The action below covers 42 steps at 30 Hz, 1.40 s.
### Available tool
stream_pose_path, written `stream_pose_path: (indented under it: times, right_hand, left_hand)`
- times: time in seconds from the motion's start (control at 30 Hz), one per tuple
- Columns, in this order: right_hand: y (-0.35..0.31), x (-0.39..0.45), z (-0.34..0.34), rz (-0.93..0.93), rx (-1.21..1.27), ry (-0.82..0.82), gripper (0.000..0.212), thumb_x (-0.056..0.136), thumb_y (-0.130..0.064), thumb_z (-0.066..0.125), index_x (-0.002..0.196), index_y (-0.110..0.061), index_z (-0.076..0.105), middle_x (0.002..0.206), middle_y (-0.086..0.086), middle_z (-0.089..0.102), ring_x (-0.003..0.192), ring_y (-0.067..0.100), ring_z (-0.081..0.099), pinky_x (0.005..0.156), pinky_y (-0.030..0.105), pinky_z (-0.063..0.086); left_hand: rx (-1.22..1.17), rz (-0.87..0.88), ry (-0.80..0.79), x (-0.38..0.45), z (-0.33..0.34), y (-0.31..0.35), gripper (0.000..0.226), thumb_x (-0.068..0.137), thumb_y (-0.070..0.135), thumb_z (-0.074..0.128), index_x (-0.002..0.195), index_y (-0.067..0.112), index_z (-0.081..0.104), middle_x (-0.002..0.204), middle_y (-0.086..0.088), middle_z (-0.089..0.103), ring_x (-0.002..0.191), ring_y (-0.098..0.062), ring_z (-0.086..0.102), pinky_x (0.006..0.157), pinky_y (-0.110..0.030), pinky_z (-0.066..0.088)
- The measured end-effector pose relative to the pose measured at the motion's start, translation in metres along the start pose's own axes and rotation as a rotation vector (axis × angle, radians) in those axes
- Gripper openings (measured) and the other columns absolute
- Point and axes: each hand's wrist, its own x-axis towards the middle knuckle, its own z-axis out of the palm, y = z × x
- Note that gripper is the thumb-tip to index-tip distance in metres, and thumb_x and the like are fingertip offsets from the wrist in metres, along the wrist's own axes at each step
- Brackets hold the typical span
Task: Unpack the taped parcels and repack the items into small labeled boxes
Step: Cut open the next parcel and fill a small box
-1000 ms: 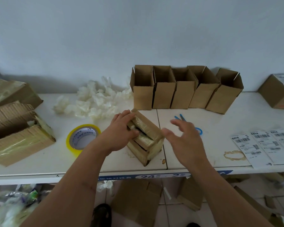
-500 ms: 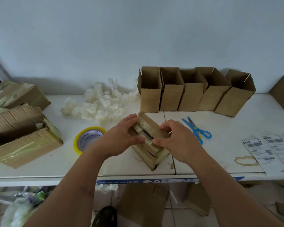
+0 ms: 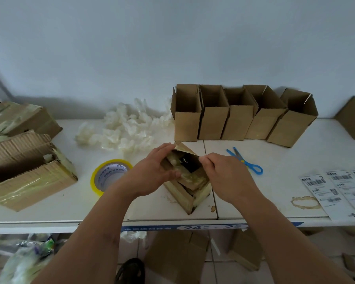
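Parcel [image 3: 184,181] sits at the near centre of the counter [image 3: 275,181], corner pointing toward me, and it's now open: half a sec ago its taped flaps were closed, w/ both my hands just arriving on top. Now my left hand [image 3: 152,173] grips the left flap, fingers curled over its edge, and my right hand [image 3: 223,173] pinches the right flap and pulls it back. Dark gap shows between them, w/ something pale inside; can't tell what. So the tape seal is beaten, I reckon; next is lifting contents out. Five small boxes [image 3: 240,115] stand open in a row just beyond, scissors [image 3: 246,160] right of the parcel, tape roll [image 3: 109,173] left, labels [image 3: 336,185] far right.
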Motion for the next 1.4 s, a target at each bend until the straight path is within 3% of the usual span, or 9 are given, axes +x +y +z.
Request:
stream_pose_path:
  times: [0.13,0.3,0.4,0.7,0.83,1.0,1.1,1.27,1.4]
  right_hand:
    - [0.007,0.003,-0.001,0.035,0.074,-0.012,0.037,0.104,-0.042,0.029,0.104,-0.022,0.061,0.090,-0.002,0.062,0.087,0.017,0.058,0.082,0.037,0.051]
    - [0.009,0.007,0.003,0.129,0.272,0.057,0.040,0.104,-0.042,0.032,0.093,-0.017,0.062,0.082,-0.002,0.060,0.082,0.017,0.056,0.076,0.034,0.045]
    - [0.012,0.007,0.006,0.246,0.500,0.081,0.034,0.101,-0.038,0.040,0.077,-0.018,0.055,0.068,-0.003,0.052,0.071,0.020,0.053,0.069,0.039,0.047]
    - [0.012,0.011,0.009,0.410,0.708,0.032,0.031,0.104,-0.036,0.038,0.091,-0.018,0.059,0.091,0.010,0.063,0.089,0.025,0.064,0.082,0.049,0.057]
    - [0.010,0.009,0.007,0.473,0.805,0.034,0.028,0.105,-0.034,0.038,0.100,-0.016,0.058,0.091,0.007,0.062,0.084,0.019,0.063,0.075,0.039,0.060]
    - [0.012,0.008,0.007,0.540,0.902,-0.015,0.024,0.105,-0.031,0.040,0.095,-0.017,0.056,0.095,0.008,0.063,0.082,0.016,0.065,0.070,0.034,0.059]
    - [0.011,0.009,0.007,0.574,0.945,-0.013,0.022,0.104,-0.031,0.041,0.091,-0.021,0.055,0.092,0.005,0.062,0.082,0.015,0.064,0.062,0.028,0.057]
    - [0.012,0.014,0.020,0.429,0.700,0.153,0.012,0.101,-0.025,0.048,0.103,-0.030,0.059,0.097,-0.008,0.060,0.088,0.012,0.060,0.077,0.037,0.057]
    - [0.008,0.013,0.025,0.266,0.312,0.165,0.025,0.101,-0.032,0.042,0.095,-0.026,0.065,0.109,-0.003,0.057,0.088,0.007,0.050,0.076,0.025,0.039]
  left_hand:
    - [0.006,0.027,0.011,-0.001,0.001,0.001,0.071,0.091,0.034,0.068,0.149,0.042,0.028,0.158,0.023,0.014,0.124,0.002,0.028,0.100,-0.017,0.026]
    - [0.007,0.035,0.036,0.000,0.001,0.001,0.041,0.089,0.032,0.070,0.124,0.031,0.048,0.138,0.025,0.029,0.109,0.000,0.044,0.076,0.001,0.032]
    - [0.051,0.019,-0.022,0.002,-0.002,-0.002,0.049,0.090,0.036,0.068,0.135,0.037,0.048,0.156,0.021,0.015,0.130,-0.004,0.031,0.098,-0.015,0.029]
    - [0.232,-0.055,-0.041,0.013,0.002,0.012,0.055,0.093,0.067,0.038,0.145,0.046,0.038,0.161,0.017,0.001,0.148,-0.020,0.010,0.117,-0.042,0.021]
    - [0.288,-0.034,0.076,0.016,0.010,0.021,0.044,0.094,0.065,0.039,0.124,0.038,0.057,0.156,0.010,0.016,0.136,-0.022,0.032,0.106,-0.040,0.036]
    - [0.026,-0.013,0.273,0.004,-0.009,0.025,0.057,0.096,0.060,0.035,0.096,0.012,0.066,0.128,0.009,0.052,0.092,0.005,0.051,0.072,-0.014,0.036]
    - [-0.106,-0.118,0.300,-0.006,-0.023,0.021,0.074,0.094,0.066,0.033,0.079,0.002,0.067,0.108,0.002,0.067,0.097,-0.011,0.060,0.074,-0.025,0.039]
    - [-0.043,-0.238,0.288,-0.010,-0.028,0.014,0.082,0.090,0.074,0.030,0.063,0.006,0.068,0.081,-0.002,0.072,0.083,-0.017,0.064,0.082,-0.036,0.046]
    - [0.274,-0.161,0.235,-0.004,-0.016,0.012,0.062,0.092,0.068,0.037,0.067,0.014,0.054,0.073,-0.004,0.055,0.072,-0.022,0.054,0.062,-0.035,0.042]
